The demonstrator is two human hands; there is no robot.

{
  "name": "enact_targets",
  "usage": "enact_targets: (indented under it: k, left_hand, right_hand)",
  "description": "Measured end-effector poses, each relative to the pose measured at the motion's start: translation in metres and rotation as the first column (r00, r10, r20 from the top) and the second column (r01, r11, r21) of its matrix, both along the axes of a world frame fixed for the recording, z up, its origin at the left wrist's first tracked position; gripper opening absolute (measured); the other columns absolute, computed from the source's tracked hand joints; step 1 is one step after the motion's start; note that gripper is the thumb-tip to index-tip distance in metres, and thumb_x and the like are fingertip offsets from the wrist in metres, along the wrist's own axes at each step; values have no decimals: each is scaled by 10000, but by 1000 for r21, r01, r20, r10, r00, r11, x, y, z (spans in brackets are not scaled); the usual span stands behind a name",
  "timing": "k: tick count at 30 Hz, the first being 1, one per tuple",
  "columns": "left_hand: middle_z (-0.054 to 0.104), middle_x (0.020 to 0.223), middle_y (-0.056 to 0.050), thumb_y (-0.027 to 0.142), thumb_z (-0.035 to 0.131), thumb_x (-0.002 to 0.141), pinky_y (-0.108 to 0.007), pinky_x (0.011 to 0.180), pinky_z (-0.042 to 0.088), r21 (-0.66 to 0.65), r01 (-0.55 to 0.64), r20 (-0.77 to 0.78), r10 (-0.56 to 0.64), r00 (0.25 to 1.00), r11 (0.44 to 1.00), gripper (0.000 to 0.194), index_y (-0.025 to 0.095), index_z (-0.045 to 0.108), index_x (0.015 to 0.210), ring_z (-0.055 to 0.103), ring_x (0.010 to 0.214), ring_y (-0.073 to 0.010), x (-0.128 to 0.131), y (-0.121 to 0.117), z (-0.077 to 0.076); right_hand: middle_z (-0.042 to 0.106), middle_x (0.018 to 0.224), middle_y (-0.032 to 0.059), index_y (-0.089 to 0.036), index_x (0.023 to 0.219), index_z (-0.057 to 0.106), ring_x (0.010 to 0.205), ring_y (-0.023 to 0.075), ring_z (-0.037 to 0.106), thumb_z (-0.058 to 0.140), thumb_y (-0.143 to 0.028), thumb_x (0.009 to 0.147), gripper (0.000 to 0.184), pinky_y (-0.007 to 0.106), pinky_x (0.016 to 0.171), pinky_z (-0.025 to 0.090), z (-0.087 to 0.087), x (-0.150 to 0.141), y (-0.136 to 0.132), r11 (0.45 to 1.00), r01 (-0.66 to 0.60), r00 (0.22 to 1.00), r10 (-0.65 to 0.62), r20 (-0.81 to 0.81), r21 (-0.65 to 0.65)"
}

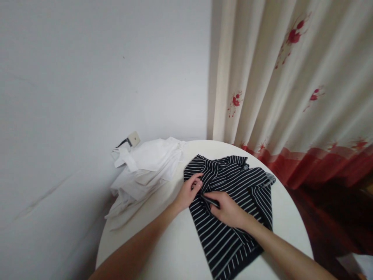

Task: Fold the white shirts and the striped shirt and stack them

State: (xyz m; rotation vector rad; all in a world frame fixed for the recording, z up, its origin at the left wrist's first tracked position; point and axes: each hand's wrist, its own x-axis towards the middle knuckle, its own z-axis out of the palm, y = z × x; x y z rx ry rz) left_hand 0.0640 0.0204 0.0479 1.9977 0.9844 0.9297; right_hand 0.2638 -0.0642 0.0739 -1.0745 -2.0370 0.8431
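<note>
- Bare forearms, the left forearm (140, 243) and the right forearm (287, 245), reached in over the near side of the round white bench (171, 252).
- Black-and-white striped fabric garment (233, 182) lay rumpled across the right half of the bench, its hemmed end toward the near edge.
- Left hand (190, 192) rested on the garment's left side, fingers bent; whether they pinched the fabric could not be told.
- Right hand (227, 209) had its fingers closed around a slim black handheld object (211, 200), whose tip was at the cloth just beside the left hand.
- White crumpled fabric garment (154, 155) lay along the far left edge, near a small beige square box (134, 138) with a black cord (122, 142).
- Cream curtain (262, 70) with red flowers and a red lower band hung beyond the far right edge.
</note>
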Motion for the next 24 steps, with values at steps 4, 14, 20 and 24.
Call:
enact_targets:
  k: [4, 14, 20, 24]
  left_hand:
    - [658, 948, -23, 190, 630, 825, -288, 751, 543, -133, -22, -23, 19, 1000, 991, 553, 221, 524, 1367, 645, 804, -157, 0, -7, 2]
    - [643, 1076, -100, 174, 471, 855, -416, 905, 534, 239, -635, -62, 664, 745, 735, 414, 182, 595, 1249, 646, 1007, -245, -86, 16, 23]
    - [472, 1470, -185, 389, 683, 840, -535, 1084, 396, 333, -350, -541, 481, 689, 876, 777, 228, 360, 1527, 486, 1329, -388, -61, -33, 14]
    - [598, 1333, -222, 188, 668, 776, -497, 971, 483, 180, -334, -712, 357, 605, 925, 813, 188, 374, 1534, 635, 1149, -382, -62, -33, 15]
  right_hand:
    - [677, 1176, 98, -205, 1294, 651, 1064, 244, 651, 640, -174, 824, 471, 354, 975, 489, 0, -27, -24, 960, -278, 949, 281, 141, -36]
    - [740, 1004, 45, -224, 1100, 727, 924, 190, 676, 554, -284, 967, 227, 346, 867, 539, 0, 7, -4, 993, -104, 973, 90, -212, -56]
    - [735, 984, 58, -214, 1027, 728, 932, 212, 671, 515, -254, 972, 223, 381, 887, 524, -18, 28, 21, 998, 10, 995, -4, -102, 62]
    - [735, 997, 67, -201, 1005, 727, 940, 214, 672, 507, -247, 967, 228, 384, 899, 521, -28, 39, 28, 997, 34, 997, -29, -73, 72]
